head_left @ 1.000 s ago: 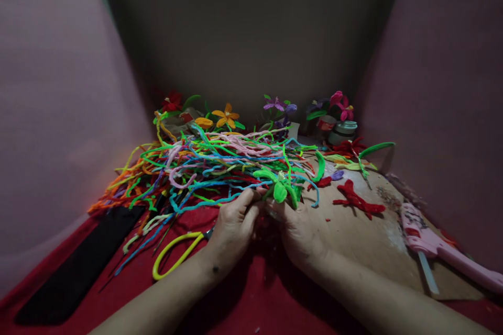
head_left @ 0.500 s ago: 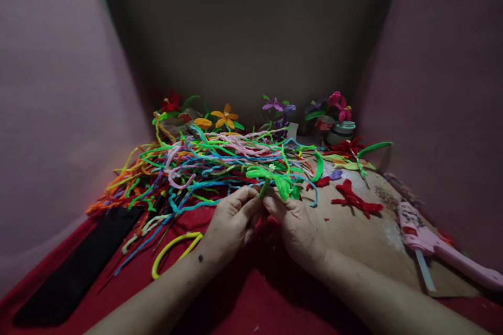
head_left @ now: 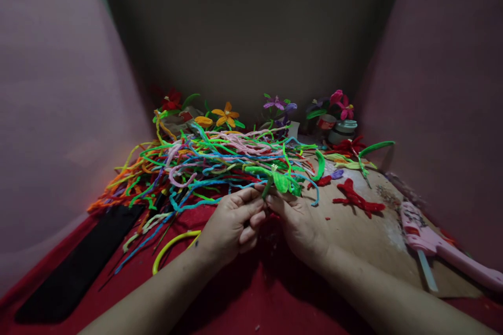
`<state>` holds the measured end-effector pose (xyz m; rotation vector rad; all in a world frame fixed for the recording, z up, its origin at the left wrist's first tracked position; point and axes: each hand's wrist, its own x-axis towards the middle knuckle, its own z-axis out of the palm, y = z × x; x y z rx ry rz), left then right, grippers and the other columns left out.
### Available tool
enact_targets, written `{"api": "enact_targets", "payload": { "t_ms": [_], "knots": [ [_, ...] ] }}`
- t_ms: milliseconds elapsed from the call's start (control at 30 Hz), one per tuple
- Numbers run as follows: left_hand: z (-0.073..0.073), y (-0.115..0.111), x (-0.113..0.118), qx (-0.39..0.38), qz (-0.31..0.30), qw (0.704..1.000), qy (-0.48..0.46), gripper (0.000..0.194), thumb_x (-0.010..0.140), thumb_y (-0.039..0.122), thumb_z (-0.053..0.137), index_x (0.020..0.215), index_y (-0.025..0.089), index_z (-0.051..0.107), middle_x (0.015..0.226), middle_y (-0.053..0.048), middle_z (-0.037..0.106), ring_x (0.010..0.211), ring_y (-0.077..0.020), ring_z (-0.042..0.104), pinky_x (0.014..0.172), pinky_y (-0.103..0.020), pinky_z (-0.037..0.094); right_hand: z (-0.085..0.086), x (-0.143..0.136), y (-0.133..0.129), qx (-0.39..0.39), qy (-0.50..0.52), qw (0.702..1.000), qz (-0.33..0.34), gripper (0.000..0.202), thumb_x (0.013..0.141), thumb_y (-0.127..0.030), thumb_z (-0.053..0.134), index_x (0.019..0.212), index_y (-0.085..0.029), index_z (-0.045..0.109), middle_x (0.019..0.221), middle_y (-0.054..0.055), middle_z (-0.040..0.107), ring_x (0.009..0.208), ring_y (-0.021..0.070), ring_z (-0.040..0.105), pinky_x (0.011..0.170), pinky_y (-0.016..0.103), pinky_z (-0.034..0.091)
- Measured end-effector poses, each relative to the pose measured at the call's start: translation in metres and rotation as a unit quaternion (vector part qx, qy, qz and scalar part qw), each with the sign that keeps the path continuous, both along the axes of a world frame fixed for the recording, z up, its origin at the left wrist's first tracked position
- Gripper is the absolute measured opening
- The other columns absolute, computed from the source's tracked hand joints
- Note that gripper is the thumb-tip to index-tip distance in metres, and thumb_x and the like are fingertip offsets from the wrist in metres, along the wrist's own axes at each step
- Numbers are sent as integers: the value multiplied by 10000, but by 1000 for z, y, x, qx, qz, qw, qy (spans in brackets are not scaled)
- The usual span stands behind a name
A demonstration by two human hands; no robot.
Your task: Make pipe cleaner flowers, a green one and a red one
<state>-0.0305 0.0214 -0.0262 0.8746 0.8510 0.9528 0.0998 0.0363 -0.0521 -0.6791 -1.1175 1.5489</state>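
Between both hands a green fuzzy flower (head_left: 281,181) with a pale tip stands up on a short dark green stem. My left hand (head_left: 231,224) pinches the stem between thumb and forefinger, its other fingers curled. Thumb and fingers of my right hand (head_left: 295,219) close on the stem's base from the other side, just under the green petals. Right behind the flower lies a tangled heap of coloured fuzzy stems (head_left: 236,146).
Pink glue gun (head_left: 422,235) and red petal piece (head_left: 357,199) rest on a wooden board (head_left: 353,246). A black slab (head_left: 78,267) and yellow-handled tool (head_left: 168,246) lie left. Finished flowers (head_left: 225,114) and a lidded jar (head_left: 344,128) stand behind.
The green flower has turned in my fingers, so its left petal shows narrower. My left hand's lower fingers have spread a little and show more clearly.
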Motion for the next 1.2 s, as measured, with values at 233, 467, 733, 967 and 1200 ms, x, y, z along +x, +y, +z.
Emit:
{"api": "enact_targets", "payload": {
  "t_ms": [233,467,733,967,1200],
  "knots": [
    [-6,7,-5,8,-20,1000,-5,202,775,314,594,680,167,492,486,87,422,280,7,195,256,-115,225,-3,-1,3,-58,59,995,49,125,739,-293,639,765,-171,655,737,10,660,690,152,605,708,301,471],
    [-4,2,-2,176,61,962,201,177,756,302,590,673,146,583,555,28,545,414,-59,445,414,-171,357,-1,-3,1,-46,79,994,63,191,753,-346,618,841,-185,674,655,7,662,590,164,603,602,301,467],
    [-8,1,1,262,126,917,275,148,758,221,577,622,172,612,562,31,538,528,-93,483,533,-194,388,3,-5,-2,2,99,995,17,126,744,-271,641,848,-209,676,808,9,672,746,182,602,658,303,467],
    [0,0,2,188,85,959,193,259,796,266,564,566,150,533,449,50,467,399,-53,405,443,-183,322,3,-3,-3,5,70,997,20,158,759,-300,628,879,-211,678,742,9,664,715,190,610,653,325,483],
    [-3,1,-1,132,39,987,80,216,789,298,596,652,133,570,496,50,524,324,-19,411,360,-148,286,3,-1,-2,15,68,996,50,129,775,-233,601,873,-205,680,666,-3,658,619,153,609,679,314,492]
  ]
}}
